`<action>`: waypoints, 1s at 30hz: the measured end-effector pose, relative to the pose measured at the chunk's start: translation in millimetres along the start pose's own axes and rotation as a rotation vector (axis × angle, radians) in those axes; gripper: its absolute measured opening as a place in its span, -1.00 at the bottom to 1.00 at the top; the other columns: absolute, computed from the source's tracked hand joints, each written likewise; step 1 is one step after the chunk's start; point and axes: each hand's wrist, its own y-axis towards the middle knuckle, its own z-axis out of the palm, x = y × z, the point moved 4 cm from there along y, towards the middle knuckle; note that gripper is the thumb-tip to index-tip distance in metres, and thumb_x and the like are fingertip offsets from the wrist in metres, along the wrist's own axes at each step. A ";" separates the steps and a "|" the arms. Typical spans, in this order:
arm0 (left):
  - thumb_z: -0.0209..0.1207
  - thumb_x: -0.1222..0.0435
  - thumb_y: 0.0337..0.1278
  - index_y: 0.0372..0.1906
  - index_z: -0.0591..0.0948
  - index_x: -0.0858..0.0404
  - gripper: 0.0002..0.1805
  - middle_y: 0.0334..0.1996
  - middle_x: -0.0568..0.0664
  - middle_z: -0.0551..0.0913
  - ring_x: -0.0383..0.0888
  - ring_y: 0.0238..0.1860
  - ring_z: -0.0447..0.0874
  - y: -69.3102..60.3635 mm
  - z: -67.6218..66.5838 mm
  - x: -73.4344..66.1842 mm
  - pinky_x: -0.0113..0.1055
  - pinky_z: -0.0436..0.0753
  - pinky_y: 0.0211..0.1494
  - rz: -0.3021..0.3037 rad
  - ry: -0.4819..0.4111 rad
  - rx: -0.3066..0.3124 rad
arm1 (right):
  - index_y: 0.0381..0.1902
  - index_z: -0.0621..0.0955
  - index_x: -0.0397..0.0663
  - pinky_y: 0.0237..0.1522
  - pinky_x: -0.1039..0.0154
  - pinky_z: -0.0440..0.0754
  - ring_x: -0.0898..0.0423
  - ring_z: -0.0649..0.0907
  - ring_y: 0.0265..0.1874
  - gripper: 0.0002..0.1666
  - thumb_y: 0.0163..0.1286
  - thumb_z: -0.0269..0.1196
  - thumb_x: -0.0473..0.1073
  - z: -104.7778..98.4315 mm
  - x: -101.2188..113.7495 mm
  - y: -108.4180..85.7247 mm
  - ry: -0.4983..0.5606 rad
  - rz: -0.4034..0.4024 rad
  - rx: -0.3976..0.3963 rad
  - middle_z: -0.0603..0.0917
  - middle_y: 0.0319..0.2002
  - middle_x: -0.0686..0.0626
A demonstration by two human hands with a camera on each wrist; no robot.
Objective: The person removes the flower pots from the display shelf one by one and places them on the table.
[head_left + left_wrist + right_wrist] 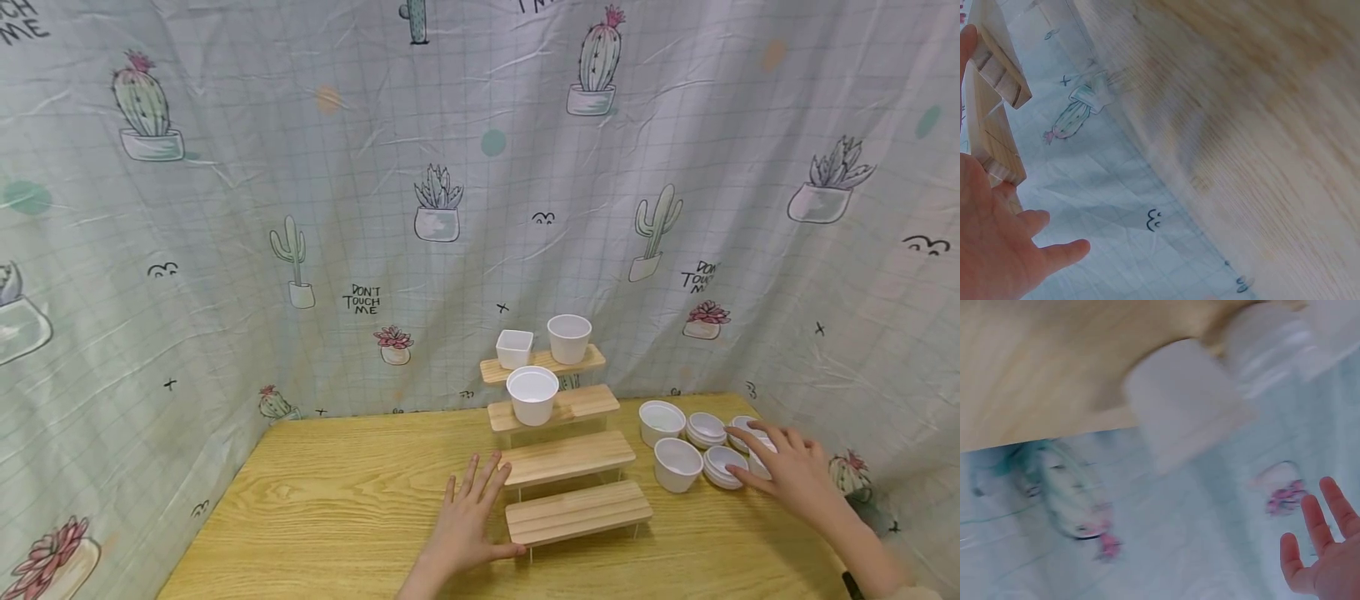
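Observation:
A four-step wooden stand (577,512) carries a square white cup (514,350) and a round white cup (569,340) on its top step. Another round cup (533,397) sits one step lower. My left hand (463,528) is at the stand's left side, fingers spread, thumb by the lowest step's end; contact is hard to tell. Over at the right, my right hand (801,477) hovers with spread fingers above a white cup (762,457), partly hidden by it. The right wrist view shows these fingers (1316,525) extended and holding nothing.
Beside the right hand stand two deep white cups (678,465) (662,422) and several shallow white pots (724,467), close together on the wooden tabletop (337,500). A cactus-print curtain (360,167) hangs behind the table and along its sides.

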 end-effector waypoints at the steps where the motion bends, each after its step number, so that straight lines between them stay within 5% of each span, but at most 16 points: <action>1: 0.14 -0.38 -0.43 0.39 -0.06 -0.02 0.18 0.43 -0.11 -0.12 0.14 0.39 -0.07 0.0 -0.1 -0.2 0.29 0.20 0.19 0.000 0.000 0.001 | -0.04 0.49 0.13 -0.40 -0.12 0.31 -0.17 0.44 -0.24 -0.33 -0.16 0.35 0.18 -1.4 5.3 2.3 0.014 0.000 -0.004 0.49 -0.09 -0.13; 11: 0.16 -0.36 -0.43 0.39 -0.04 0.00 0.18 0.42 -0.11 -0.12 0.15 0.39 -0.08 -0.3 0.2 -1.2 0.31 0.19 0.18 -0.001 -0.012 -0.007 | -0.07 0.54 0.11 -0.28 -0.08 0.26 -0.14 0.43 -0.18 -0.45 -0.08 0.35 0.08 -10.7 49.6 22.7 0.132 -0.085 -0.059 0.52 -0.10 -0.13; 30: 0.17 -0.36 -0.44 0.39 -0.04 -0.01 0.18 0.42 -0.11 -0.11 0.14 0.39 -0.08 0.3 -1.2 -1.8 0.30 0.17 0.20 -0.013 -0.008 0.008 | 0.00 0.52 0.06 -0.30 0.05 0.26 0.00 0.41 -0.10 -0.42 0.02 0.27 0.15 -19.1 90.1 35.8 0.152 -0.185 -0.064 0.51 -0.04 -0.07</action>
